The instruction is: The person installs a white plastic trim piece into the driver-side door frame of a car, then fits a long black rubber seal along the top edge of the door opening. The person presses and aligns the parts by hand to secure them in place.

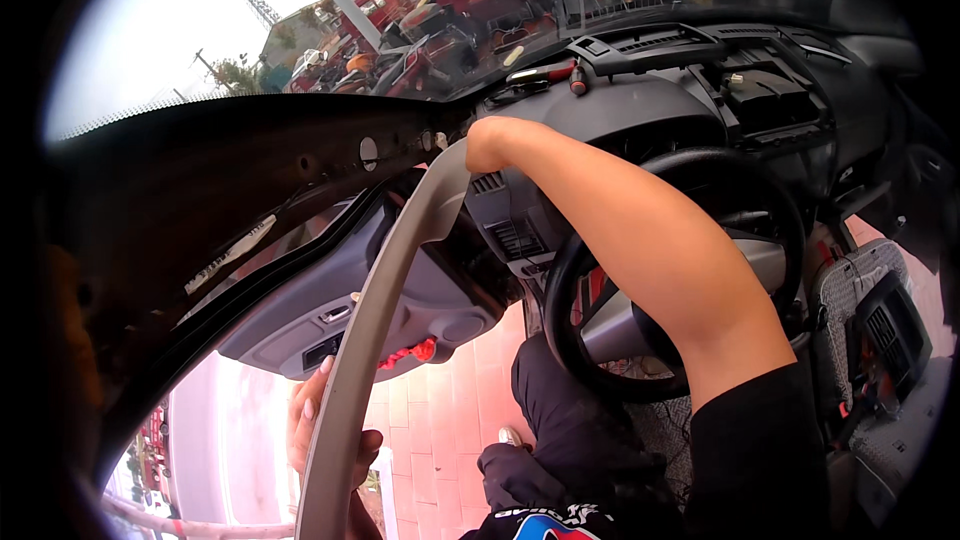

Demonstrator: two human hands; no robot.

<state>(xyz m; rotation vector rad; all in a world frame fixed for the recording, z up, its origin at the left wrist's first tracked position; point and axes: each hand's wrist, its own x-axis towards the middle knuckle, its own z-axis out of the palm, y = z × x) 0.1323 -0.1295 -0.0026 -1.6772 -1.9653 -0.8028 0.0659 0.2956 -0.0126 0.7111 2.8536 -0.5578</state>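
A long, curved grey-beige pillar trim (365, 325) runs from the lower edge up to the corner of the dashboard, beside the bare dark windshield pillar (300, 155). My left hand (306, 415) is closed round its lower part, fingers on the outer side and thumb on the inner. At the trim's upper end, my right hand (488, 143) grips it by the dash corner; its fingers are mostly hidden behind the wrist. My right forearm crosses above the black steering wheel (560, 315).
An opened door (420, 310) with a red item on it stands at left. On the dashboard (640, 105) lie a red-and-black screwdriver (578, 79) and a loose dark panel (640, 52). An air-vent panel (893, 335) rests on the seat at right. Beyond the windshield stand many parked vehicles.
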